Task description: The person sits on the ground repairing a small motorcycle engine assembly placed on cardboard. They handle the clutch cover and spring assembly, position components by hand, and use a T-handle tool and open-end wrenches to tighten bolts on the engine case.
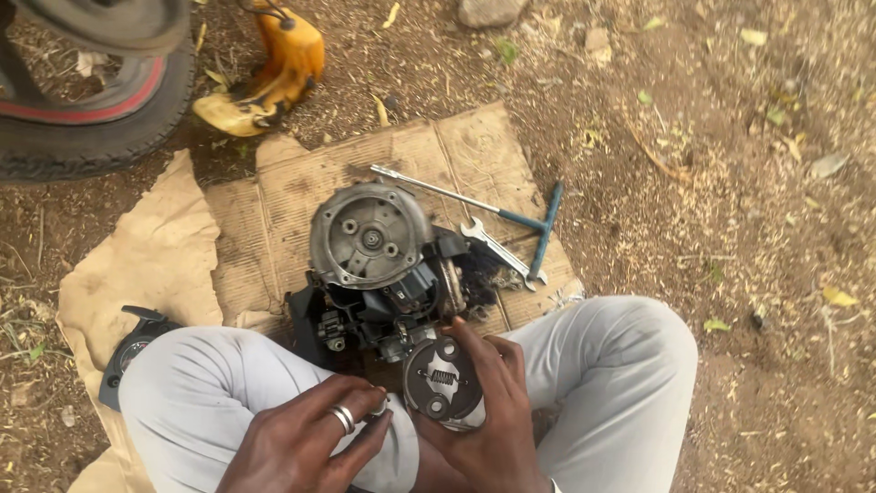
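Head view: the right hand (488, 402) cups a round clutch assembly (444, 381) above the lap, just before the engine (383, 265). The left hand (310, 438), fingers curled, pinches a small part at its edge; steady support seems wise.

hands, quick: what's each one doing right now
Left hand: fingers curled, fingertips pinched near a small part; what it grips cannot be told.
Right hand: closed around a round metal clutch piece with a spring.
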A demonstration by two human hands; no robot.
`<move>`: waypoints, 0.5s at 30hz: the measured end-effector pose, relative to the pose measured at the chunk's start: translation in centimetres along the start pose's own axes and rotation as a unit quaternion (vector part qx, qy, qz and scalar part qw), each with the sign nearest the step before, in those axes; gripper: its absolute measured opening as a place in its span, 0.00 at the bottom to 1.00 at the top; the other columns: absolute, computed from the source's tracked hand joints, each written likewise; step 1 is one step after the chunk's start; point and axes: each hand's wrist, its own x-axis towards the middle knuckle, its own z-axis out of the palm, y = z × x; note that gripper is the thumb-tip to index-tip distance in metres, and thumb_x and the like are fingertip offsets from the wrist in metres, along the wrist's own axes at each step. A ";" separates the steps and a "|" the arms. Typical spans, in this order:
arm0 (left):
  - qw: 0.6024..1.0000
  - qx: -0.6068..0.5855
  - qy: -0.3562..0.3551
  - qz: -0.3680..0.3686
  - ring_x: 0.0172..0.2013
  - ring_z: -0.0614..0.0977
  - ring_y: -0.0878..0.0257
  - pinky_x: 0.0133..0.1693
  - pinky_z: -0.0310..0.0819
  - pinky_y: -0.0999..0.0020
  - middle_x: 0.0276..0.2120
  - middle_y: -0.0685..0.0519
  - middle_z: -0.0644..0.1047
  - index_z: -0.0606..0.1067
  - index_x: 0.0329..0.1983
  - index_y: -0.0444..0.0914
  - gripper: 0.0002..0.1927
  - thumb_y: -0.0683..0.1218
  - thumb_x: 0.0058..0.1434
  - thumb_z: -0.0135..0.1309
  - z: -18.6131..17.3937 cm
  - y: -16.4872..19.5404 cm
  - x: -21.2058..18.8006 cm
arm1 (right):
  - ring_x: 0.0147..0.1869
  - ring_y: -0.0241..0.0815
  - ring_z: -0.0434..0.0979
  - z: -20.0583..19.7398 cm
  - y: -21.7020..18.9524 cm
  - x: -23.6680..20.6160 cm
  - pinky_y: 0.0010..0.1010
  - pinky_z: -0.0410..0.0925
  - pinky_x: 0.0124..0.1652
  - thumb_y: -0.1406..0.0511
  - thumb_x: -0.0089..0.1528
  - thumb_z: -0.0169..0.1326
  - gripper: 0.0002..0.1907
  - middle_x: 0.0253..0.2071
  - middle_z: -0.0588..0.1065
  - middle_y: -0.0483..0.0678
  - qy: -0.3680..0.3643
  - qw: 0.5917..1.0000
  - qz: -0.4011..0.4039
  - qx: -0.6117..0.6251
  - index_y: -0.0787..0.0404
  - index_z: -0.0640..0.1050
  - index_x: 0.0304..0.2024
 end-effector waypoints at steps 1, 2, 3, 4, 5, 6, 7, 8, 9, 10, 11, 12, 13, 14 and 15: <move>1.000 0.012 -0.007 -0.003 0.50 0.83 0.50 0.44 0.82 0.62 0.45 0.43 0.81 0.81 0.35 0.32 0.13 0.38 0.43 0.59 0.3 0.2 -0.1 | 0.60 0.53 0.73 -0.2 0.1 -0.1 0.39 0.69 0.57 0.65 0.42 0.75 0.51 0.57 0.77 0.52 0.005 1.000 0.002 0.011 0.67 0.68 0.65; 1.000 -0.002 0.004 -0.009 0.50 0.84 0.51 0.45 0.83 0.62 0.45 0.43 0.81 0.81 0.35 0.32 0.12 0.38 0.45 0.59 0.6 0.5 -0.1 | 0.61 0.54 0.73 -0.3 0.1 -0.2 0.39 0.69 0.57 0.65 0.42 0.75 0.51 0.57 0.77 0.51 0.007 1.000 0.003 0.016 0.67 0.67 0.66; 1.000 -0.016 0.017 -0.015 0.50 0.84 0.51 0.46 0.84 0.63 0.45 0.43 0.81 0.80 0.36 0.31 0.11 0.39 0.47 0.60 0.9 0.8 -0.1 | 0.61 0.54 0.72 -0.3 0.1 -0.3 0.40 0.69 0.58 0.65 0.42 0.74 0.52 0.57 0.77 0.51 0.008 1.000 0.003 0.022 0.68 0.66 0.66; 0.999 -0.029 0.030 -0.020 0.50 0.85 0.52 0.47 0.84 0.64 0.45 0.43 0.81 0.79 0.36 0.31 0.11 0.39 0.49 0.61 1.2 1.1 -0.1 | 0.62 0.54 0.72 -0.3 0.0 -0.4 0.40 0.69 0.58 0.65 0.43 0.74 0.52 0.57 0.77 0.51 0.010 1.000 0.002 0.026 0.69 0.66 0.67; 0.991 -0.093 0.041 -0.081 0.48 0.86 0.53 0.46 0.85 0.64 0.44 0.44 0.82 0.80 0.37 0.32 0.11 0.40 0.50 0.62 1.4 1.3 -0.1 | 0.62 0.54 0.73 -0.3 -0.1 -0.6 0.40 0.69 0.58 0.65 0.43 0.74 0.50 0.57 0.77 0.51 0.015 1.000 0.001 0.020 0.67 0.67 0.66; 0.976 -0.156 0.053 -0.142 0.46 0.87 0.54 0.45 0.86 0.65 0.43 0.45 0.82 0.80 0.38 0.34 0.11 0.40 0.51 0.64 1.5 1.6 0.0 | 0.62 0.53 0.73 -0.2 -0.2 -0.7 0.40 0.69 0.58 0.66 0.43 0.74 0.49 0.58 0.77 0.50 0.020 1.000 -0.001 0.015 0.66 0.69 0.65; 0.953 -0.217 0.065 -0.202 0.45 0.88 0.55 0.44 0.87 0.65 0.42 0.46 0.83 0.81 0.38 0.35 0.11 0.41 0.52 0.65 1.6 1.8 0.0 | 0.61 0.53 0.73 -0.1 -0.4 -0.8 0.39 0.70 0.58 0.66 0.43 0.74 0.47 0.58 0.77 0.50 0.025 1.000 -0.004 0.009 0.65 0.70 0.63; 0.955 -0.211 0.056 -0.199 0.45 0.88 0.54 0.44 0.86 0.64 0.42 0.46 0.83 0.82 0.40 0.36 0.12 0.41 0.53 0.65 1.5 2.0 0.0 | 0.61 0.53 0.73 0.0 -0.5 -0.9 0.39 0.70 0.58 0.65 0.43 0.74 0.46 0.58 0.77 0.50 0.023 1.000 -0.005 0.006 0.64 0.71 0.62; 0.958 -0.205 0.046 -0.196 0.45 0.88 0.53 0.44 0.86 0.63 0.42 0.46 0.82 0.82 0.43 0.37 0.13 0.42 0.54 0.65 1.4 2.1 -0.1 | 0.61 0.53 0.73 0.1 -0.7 -0.9 0.39 0.70 0.58 0.65 0.42 0.74 0.45 0.59 0.77 0.50 0.022 1.000 -0.007 0.003 0.63 0.73 0.61; 0.960 -0.198 0.038 -0.192 0.45 0.87 0.52 0.44 0.85 0.61 0.42 0.46 0.82 0.83 0.45 0.38 0.14 0.42 0.54 0.64 1.2 2.2 -0.2 | 0.61 0.53 0.73 0.2 -0.8 -0.9 0.39 0.70 0.58 0.65 0.42 0.75 0.44 0.59 0.76 0.51 0.021 1.000 -0.008 0.000 0.62 0.74 0.60; 0.955 -0.210 0.029 -0.209 0.44 0.88 0.53 0.43 0.86 0.62 0.42 0.45 0.82 0.83 0.45 0.38 0.14 0.42 0.54 0.64 1.1 2.2 -0.3 | 0.61 0.53 0.73 0.4 -1.0 -0.9 0.39 0.70 0.58 0.65 0.42 0.75 0.43 0.59 0.76 0.51 0.022 1.000 -0.011 -0.002 0.62 0.74 0.60; 0.948 -0.223 0.020 -0.225 0.43 0.88 0.54 0.42 0.86 0.63 0.43 0.45 0.81 0.83 0.44 0.38 0.13 0.42 0.54 0.65 1.0 2.3 -0.4 | 0.61 0.53 0.73 0.6 -1.2 -1.0 0.39 0.70 0.58 0.64 0.42 0.75 0.43 0.59 0.76 0.51 0.022 1.000 -0.013 -0.004 0.61 0.74 0.60; 0.941 -0.237 0.012 -0.241 0.43 0.89 0.55 0.40 0.87 0.63 0.43 0.45 0.81 0.83 0.44 0.38 0.13 0.42 0.54 0.65 0.8 2.3 -0.6 | 0.60 0.53 0.73 0.8 -1.5 -1.1 0.40 0.70 0.57 0.64 0.41 0.75 0.43 0.59 0.76 0.51 0.023 1.000 -0.015 -0.008 0.61 0.74 0.59; 0.938 -0.248 0.009 -0.243 0.43 0.88 0.56 0.42 0.87 0.64 0.45 0.46 0.81 0.83 0.45 0.39 0.13 0.42 0.55 0.64 0.7 2.2 -0.8 | 0.60 0.53 0.73 1.0 -1.7 -1.2 0.39 0.70 0.57 0.64 0.41 0.75 0.44 0.59 0.76 0.51 0.021 1.000 -0.013 -0.004 0.62 0.74 0.60; 0.934 -0.260 0.007 -0.244 0.44 0.88 0.56 0.43 0.86 0.64 0.46 0.46 0.80 0.83 0.46 0.39 0.13 0.43 0.56 0.64 0.6 2.1 -0.9 | 0.60 0.53 0.73 1.2 -1.9 -1.3 0.39 0.70 0.57 0.65 0.41 0.75 0.44 0.59 0.76 0.51 0.020 1.000 -0.012 -0.002 0.62 0.74 0.60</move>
